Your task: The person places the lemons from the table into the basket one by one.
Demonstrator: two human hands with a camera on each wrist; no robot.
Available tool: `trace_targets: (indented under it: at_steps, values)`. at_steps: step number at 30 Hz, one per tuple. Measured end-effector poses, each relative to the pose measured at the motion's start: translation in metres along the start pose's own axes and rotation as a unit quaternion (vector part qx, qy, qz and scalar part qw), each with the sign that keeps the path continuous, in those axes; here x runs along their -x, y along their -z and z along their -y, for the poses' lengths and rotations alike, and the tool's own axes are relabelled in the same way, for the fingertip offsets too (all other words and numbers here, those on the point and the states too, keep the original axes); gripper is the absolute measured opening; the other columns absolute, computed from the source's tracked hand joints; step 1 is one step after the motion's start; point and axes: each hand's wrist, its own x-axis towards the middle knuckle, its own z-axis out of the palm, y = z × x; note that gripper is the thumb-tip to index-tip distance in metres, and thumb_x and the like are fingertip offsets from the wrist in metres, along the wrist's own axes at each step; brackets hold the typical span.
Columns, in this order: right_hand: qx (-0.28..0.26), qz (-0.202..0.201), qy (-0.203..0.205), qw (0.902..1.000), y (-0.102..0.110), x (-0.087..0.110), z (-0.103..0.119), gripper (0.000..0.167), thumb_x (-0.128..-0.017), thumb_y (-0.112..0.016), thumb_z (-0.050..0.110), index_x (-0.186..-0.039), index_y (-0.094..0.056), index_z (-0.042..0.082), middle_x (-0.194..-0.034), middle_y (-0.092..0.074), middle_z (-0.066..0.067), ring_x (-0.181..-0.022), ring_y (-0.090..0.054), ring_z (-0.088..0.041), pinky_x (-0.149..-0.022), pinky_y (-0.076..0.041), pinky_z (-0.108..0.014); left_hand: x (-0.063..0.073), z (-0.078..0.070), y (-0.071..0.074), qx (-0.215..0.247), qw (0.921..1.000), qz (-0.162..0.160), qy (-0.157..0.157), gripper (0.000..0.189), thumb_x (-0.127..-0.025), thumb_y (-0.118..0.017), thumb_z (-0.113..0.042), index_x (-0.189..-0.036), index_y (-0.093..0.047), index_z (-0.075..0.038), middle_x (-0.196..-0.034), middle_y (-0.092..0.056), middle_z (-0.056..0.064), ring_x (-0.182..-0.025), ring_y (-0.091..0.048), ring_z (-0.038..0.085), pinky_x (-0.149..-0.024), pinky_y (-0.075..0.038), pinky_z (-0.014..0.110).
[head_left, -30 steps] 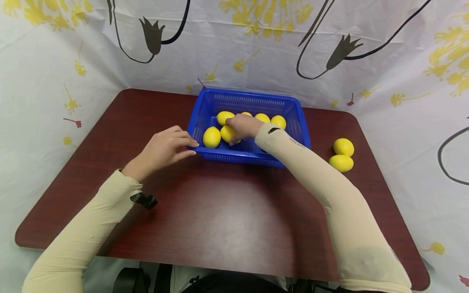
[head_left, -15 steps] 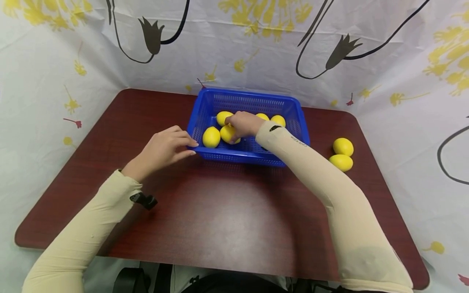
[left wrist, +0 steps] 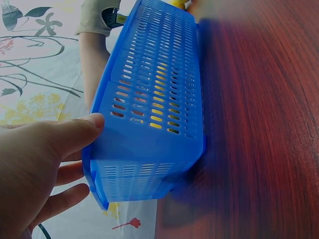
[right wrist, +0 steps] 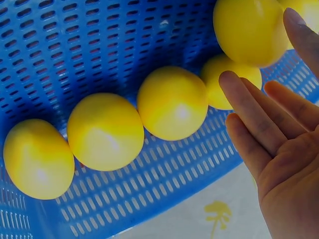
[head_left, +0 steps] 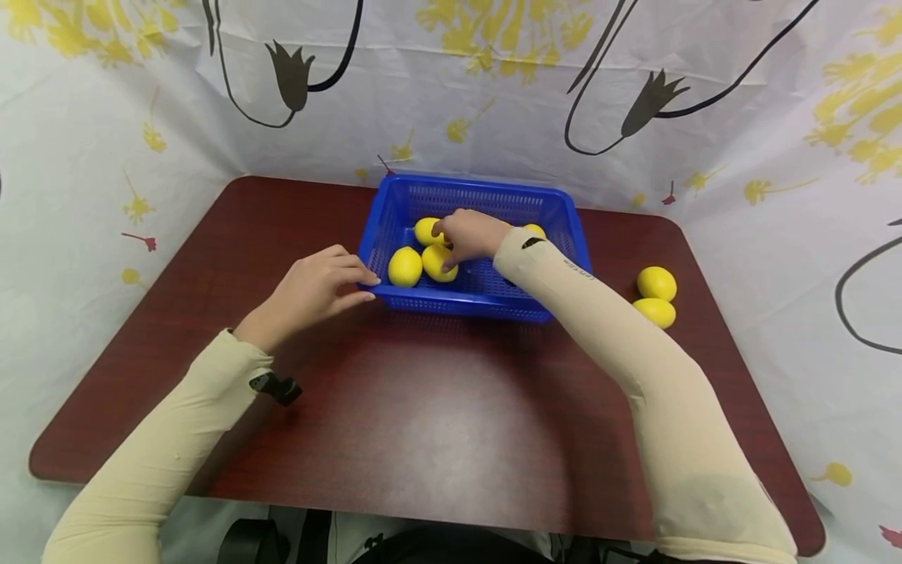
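Observation:
Several yellow lemons lie inside a blue perforated plastic basket [head_left: 479, 300] at the back of the table. My left hand [head_left: 310, 286] pinches the basket's near left corner; in the left wrist view the thumb [left wrist: 82, 130] presses the outer rim, with fingers behind it. Inside the basket, my right hand [head_left: 474, 233] hovers over the front lemon [head_left: 438, 265], thumb and fingers spread. The right wrist view has its fingers extended beside a lemon [right wrist: 249, 32]; whether the thumb touches it, I cannot tell. Another lemon [head_left: 405, 267] sits at the left, and a row of lemons [right wrist: 172, 103] lines the basket wall.
Two more lemons [head_left: 657, 283] rest together on the table right of the basket. The dark red wooden table [head_left: 423, 423] has rounded corners. A white patterned cloth [head_left: 493, 102] hangs closely behind and at both sides.
My right hand has loosened from the front lemon and risen slightly, uncovering more of it. That lemon stays in place. My left hand keeps its hold on the basket corner.

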Motion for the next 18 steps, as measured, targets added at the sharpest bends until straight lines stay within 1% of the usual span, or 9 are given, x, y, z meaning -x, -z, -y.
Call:
trace_targets:
  at_steps: [6, 13, 18]
  values:
    - [-0.013, 0.006, -0.014, 0.9998, 0.012, 0.006, -0.002, 0.071, -0.085, -0.077, 0.038, -0.143, -0.051, 0.008, -0.132, -0.065, -0.015, -0.12, -0.062, -0.027, -0.104, -0.049, -0.042, 0.0, 0.0, 0.001, -0.002, 1.0, 0.001, 0.0, 0.023, -0.082, -0.081, -0.028, -0.102, -0.078, -0.018, -0.099, -0.075, -0.004, -0.087, -0.056, 0.015, -0.069, -0.053, 0.032]
    - [-0.038, -0.004, -0.019, 0.9991, 0.029, 0.018, -0.006, 0.067, -0.087, -0.076, 0.036, -0.143, -0.051, 0.009, -0.135, -0.063, -0.016, -0.123, -0.06, -0.03, -0.105, -0.048, -0.045, 0.0, 0.001, 0.0, -0.001, 1.0, 0.0, 0.001, 0.023, -0.082, -0.081, -0.029, -0.101, -0.078, -0.018, -0.098, -0.075, -0.004, -0.087, -0.056, 0.014, -0.069, -0.053, 0.032]
    - [-0.034, -0.009, -0.023, 0.9991, 0.042, 0.026, -0.01, 0.069, -0.087, -0.075, 0.04, -0.145, -0.049, 0.012, -0.136, -0.062, -0.014, -0.123, -0.06, -0.029, -0.105, -0.048, -0.044, -0.001, 0.0, 0.0, 0.0, 1.0, -0.001, -0.001, 0.023, -0.082, -0.081, -0.03, -0.101, -0.078, -0.017, -0.098, -0.075, -0.003, -0.087, -0.056, 0.015, -0.069, -0.053, 0.033]
